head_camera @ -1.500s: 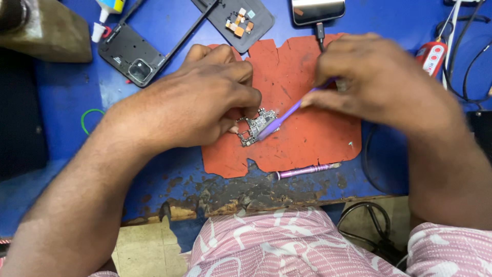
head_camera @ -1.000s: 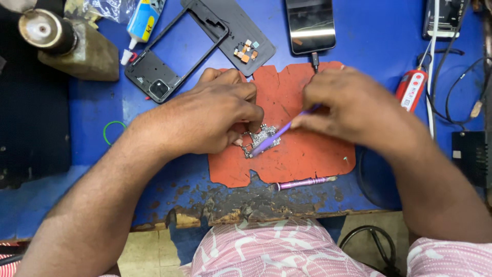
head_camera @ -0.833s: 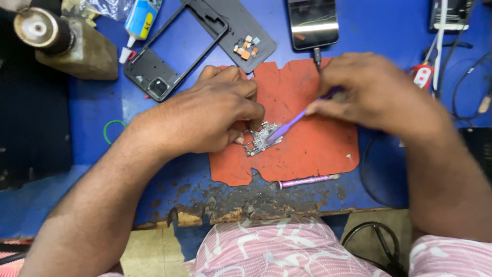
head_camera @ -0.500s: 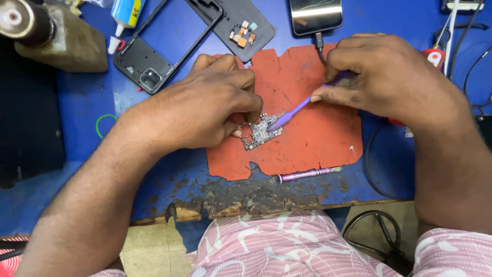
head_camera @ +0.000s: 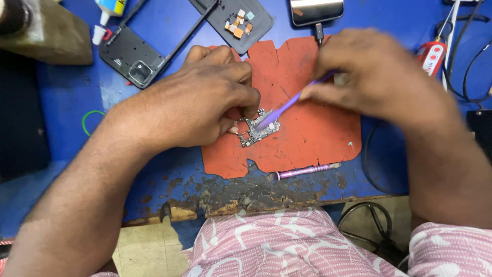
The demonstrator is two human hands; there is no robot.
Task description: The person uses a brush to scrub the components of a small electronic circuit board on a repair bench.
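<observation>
A small phone circuit board (head_camera: 258, 132) lies on a red-orange work mat (head_camera: 312, 138) on the blue bench. My left hand (head_camera: 205, 100) presses down on the board's left end with its fingertips. My right hand (head_camera: 374, 72) grips a thin purple tool (head_camera: 289, 105) whose tip rests on the board's upper right part. Which kind of tip the tool has is too blurred to tell.
A purple screwdriver (head_camera: 305, 170) lies at the mat's near edge. A dark phone frame (head_camera: 136, 56), a back cover with small parts (head_camera: 233, 20), a phone on a cable (head_camera: 316, 10), a glue bottle (head_camera: 107, 7), a red tool (head_camera: 433, 54) and black cables (head_camera: 461, 66) ring the mat. The bench's front edge (head_camera: 246, 197) is worn.
Both hands stay on the board and the tool. The purple tool's tip shifts slightly over the board. The view has drifted a little.
</observation>
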